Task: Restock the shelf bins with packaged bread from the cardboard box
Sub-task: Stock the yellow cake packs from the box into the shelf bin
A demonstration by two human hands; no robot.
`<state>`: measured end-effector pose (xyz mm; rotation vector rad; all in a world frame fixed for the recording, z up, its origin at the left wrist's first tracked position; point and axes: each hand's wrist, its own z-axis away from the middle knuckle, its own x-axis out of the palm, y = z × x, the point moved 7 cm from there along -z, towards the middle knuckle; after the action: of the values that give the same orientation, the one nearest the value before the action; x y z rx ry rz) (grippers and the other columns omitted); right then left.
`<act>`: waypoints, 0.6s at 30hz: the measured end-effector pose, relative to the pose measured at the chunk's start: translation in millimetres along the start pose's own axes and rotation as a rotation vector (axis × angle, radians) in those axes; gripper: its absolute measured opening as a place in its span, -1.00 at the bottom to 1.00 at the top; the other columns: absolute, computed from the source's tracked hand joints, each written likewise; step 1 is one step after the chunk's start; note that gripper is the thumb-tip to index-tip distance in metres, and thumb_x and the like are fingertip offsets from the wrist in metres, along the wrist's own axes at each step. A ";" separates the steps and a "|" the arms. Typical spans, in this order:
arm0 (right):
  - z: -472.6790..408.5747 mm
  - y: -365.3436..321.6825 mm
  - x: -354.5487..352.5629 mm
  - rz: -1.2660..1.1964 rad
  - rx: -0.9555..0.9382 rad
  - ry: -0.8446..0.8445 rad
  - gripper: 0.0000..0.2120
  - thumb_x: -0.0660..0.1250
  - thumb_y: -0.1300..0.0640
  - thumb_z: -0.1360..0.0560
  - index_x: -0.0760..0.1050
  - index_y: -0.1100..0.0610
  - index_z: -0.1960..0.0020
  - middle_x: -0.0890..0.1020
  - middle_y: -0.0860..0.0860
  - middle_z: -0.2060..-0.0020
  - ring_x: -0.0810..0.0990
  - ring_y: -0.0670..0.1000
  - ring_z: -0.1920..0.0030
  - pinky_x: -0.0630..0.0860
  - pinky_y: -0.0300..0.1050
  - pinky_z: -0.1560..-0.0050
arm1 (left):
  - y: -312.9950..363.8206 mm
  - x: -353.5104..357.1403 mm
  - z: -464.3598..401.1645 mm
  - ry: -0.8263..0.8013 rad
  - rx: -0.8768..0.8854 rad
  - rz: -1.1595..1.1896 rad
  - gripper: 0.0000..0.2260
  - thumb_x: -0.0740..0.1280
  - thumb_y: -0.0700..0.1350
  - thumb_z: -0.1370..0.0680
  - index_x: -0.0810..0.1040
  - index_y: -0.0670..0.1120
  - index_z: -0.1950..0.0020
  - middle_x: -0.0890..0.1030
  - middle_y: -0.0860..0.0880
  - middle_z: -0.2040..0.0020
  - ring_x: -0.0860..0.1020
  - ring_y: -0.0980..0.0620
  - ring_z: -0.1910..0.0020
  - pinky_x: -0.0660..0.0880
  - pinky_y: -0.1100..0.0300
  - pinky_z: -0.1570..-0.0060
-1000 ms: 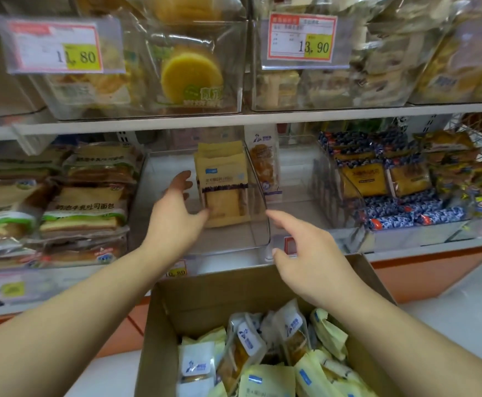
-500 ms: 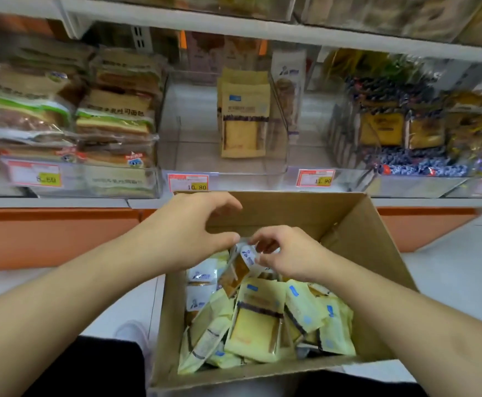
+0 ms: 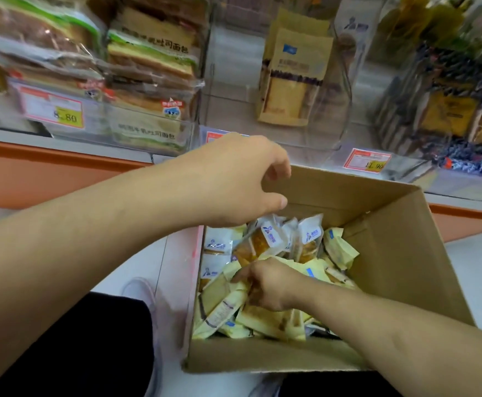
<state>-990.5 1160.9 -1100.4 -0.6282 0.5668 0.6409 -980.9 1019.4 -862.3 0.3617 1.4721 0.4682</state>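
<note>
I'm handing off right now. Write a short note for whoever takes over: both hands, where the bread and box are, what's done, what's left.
Left hand: above the cardboard box, fingers loosely curled, holding nothing.
Right hand: down in the box, fingers gripping a yellow packet.
Box: on the floor below the shelf, full of yellow packets and clear-wrapped bread.
Done: a few yellow packets stand in the middle clear bin, which is mostly unfilled.
Left: lift packets out and fill that bin; clear-wrapped bread is also waiting.
</note>
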 end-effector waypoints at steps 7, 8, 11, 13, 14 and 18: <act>-10.3 0.8 -11.0 -0.120 0.021 0.122 -0.74 0.53 0.06 -0.51 0.74 0.00 -0.19 0.57 -0.21 0.27 0.54 -0.20 0.23 0.49 -0.30 0.09 | -1.7 -5.9 0.4 0.022 -0.005 0.012 -0.67 0.41 0.17 -0.58 0.59 0.14 -0.32 0.63 0.21 -0.15 0.59 0.20 -0.13 0.54 0.15 -0.22; -7.3 0.3 -17.4 -0.163 0.025 0.150 -0.79 0.53 0.08 -0.51 0.76 -0.01 -0.14 0.55 -0.24 0.33 0.53 -0.23 0.28 0.44 -0.36 0.17 | -1.4 -6.1 0.0 0.020 -0.007 0.012 -0.67 0.40 0.16 -0.58 0.59 0.14 -0.32 0.63 0.20 -0.16 0.59 0.19 -0.13 0.55 0.15 -0.22; 4.5 -4.0 -40.8 -0.298 0.030 0.212 -0.83 0.51 0.18 -0.48 0.78 -0.01 -0.02 0.53 -0.26 0.48 0.51 -0.27 0.39 0.36 -0.43 0.35 | -1.1 -7.5 -1.4 0.018 -0.006 0.002 -0.68 0.39 0.16 -0.59 0.60 0.13 -0.31 0.64 0.19 -0.15 0.60 0.18 -0.13 0.56 0.12 -0.23; 15.0 -9.0 -60.5 -0.356 0.018 0.246 -0.81 0.48 0.22 -0.47 0.78 -0.01 0.00 0.54 -0.24 0.52 0.49 -0.21 0.46 0.38 -0.38 0.37 | -0.6 -10.0 -2.8 0.024 -0.001 -0.004 -0.69 0.39 0.15 -0.58 0.61 0.12 -0.30 0.64 0.19 -0.15 0.60 0.18 -0.14 0.56 0.13 -0.23; 21.8 -10.4 -71.5 -0.376 0.013 0.270 -0.79 0.48 0.24 -0.47 0.78 -0.02 0.02 0.53 -0.22 0.53 0.48 -0.19 0.47 0.38 -0.37 0.37 | 0.0 -11.5 -3.6 0.027 0.000 -0.004 -0.69 0.40 0.15 -0.58 0.61 0.12 -0.29 0.65 0.19 -0.15 0.60 0.19 -0.14 0.55 0.14 -0.23; 63.8 -10.3 -121.4 -0.483 0.004 0.377 -0.73 0.49 0.25 -0.45 0.77 -0.13 0.07 0.69 -0.16 0.36 0.55 -0.08 0.39 0.59 -0.09 0.26 | -1.5 -19.0 -8.8 0.050 -0.007 0.005 -0.71 0.41 0.14 -0.58 0.63 0.13 -0.27 0.66 0.19 -0.12 0.60 0.23 -0.11 0.56 0.19 -0.20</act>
<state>-1046.4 1153.5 -974.9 -0.8543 0.7323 0.0634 -990.3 1008.0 -847.4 0.3511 1.5178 0.4893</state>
